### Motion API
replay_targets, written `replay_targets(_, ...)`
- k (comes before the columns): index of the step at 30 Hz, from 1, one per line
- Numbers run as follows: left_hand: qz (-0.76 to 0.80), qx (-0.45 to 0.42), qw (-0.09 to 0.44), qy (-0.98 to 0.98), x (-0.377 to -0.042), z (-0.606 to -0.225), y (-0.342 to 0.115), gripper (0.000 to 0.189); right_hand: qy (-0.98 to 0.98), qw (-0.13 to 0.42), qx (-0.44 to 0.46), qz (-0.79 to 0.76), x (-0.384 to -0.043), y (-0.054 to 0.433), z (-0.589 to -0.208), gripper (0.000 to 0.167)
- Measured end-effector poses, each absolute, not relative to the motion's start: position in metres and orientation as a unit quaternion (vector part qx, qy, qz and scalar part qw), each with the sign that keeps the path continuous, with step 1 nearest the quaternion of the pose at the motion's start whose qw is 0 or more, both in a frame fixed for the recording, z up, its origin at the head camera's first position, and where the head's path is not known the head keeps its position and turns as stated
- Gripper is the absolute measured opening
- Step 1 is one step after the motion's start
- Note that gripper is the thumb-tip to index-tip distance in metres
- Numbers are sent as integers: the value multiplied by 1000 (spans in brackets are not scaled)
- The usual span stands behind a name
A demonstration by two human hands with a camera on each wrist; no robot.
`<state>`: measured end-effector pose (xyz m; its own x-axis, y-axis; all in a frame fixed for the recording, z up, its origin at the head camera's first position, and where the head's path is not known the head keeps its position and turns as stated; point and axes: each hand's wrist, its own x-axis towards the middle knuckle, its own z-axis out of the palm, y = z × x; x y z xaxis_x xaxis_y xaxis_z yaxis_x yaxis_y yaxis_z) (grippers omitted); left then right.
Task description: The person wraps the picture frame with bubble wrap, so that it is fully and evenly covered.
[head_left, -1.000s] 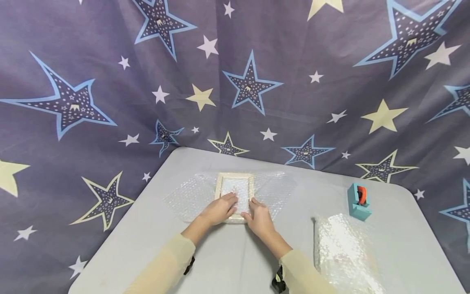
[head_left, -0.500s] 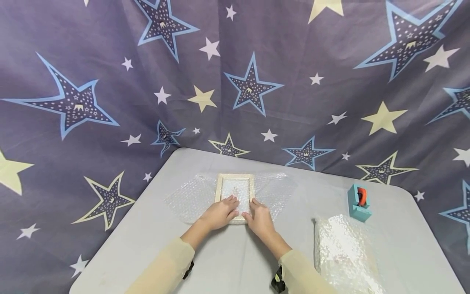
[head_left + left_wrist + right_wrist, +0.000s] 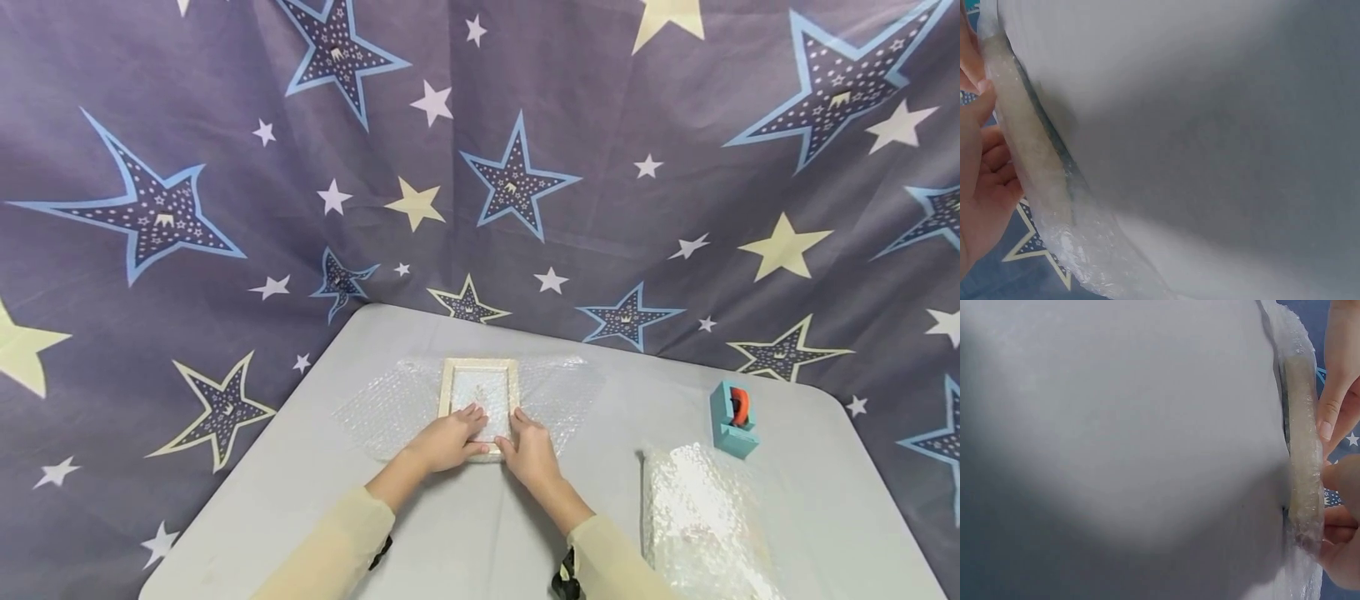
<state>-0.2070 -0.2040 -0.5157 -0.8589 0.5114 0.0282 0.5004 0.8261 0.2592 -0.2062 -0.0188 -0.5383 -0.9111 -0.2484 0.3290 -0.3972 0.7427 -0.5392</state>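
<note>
A pale picture frame (image 3: 512,379) lies flat on the table beneath clear bubble wrap (image 3: 382,406), which spreads out on both sides. My left hand (image 3: 447,440) rests on the frame's front left part, its fingertips on the wrapped picture and its thumb by the front edge. At the front right corner, my right hand (image 3: 534,450) presses with its fingers on the frame's right side and its thumb on the front edge. In the left wrist view, the wrapped front edge (image 3: 1032,131) stands beside both hands. The right wrist view also shows this edge (image 3: 1305,444) under wrap.
To the right, a shiny bubble-wrapped package (image 3: 701,517) lies near the table's front. Behind it stands a teal tape dispenser (image 3: 731,417) with an orange-red roll. A star-patterned curtain (image 3: 480,167) hangs behind the grey-white table (image 3: 285,500).
My left hand has slid slightly toward the frame's front edge, showing more of the picture. My right hand has stayed at the corner. The head view has shifted slightly.
</note>
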Motion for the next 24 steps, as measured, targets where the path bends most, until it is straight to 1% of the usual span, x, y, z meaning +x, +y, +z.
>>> replay_targets(9, 108, 247, 25, 963, -204, -517, -200, 60, -922, 122, 180, 321, -206, -17, -537, 48)
replay_targets(14, 112, 253, 15, 961, -204, -518, -199, 60, -913, 107, 182, 350, -211, -8, -532, 42)
replay_targets(16, 115, 255, 12, 960, -205, -518, -199, 59, -911, 112, 177, 356, -214, -1, -528, 40)
replay_targets(21, 110, 265, -1, 958, -205, -519, -201, 55, -906, 146, 140, 372, -228, 22, -515, 37)
replay_targets(24, 100, 269, -5, 958, -205, -521, -201, 49, -904, 139, 84, 396, -237, 37, -505, 38)
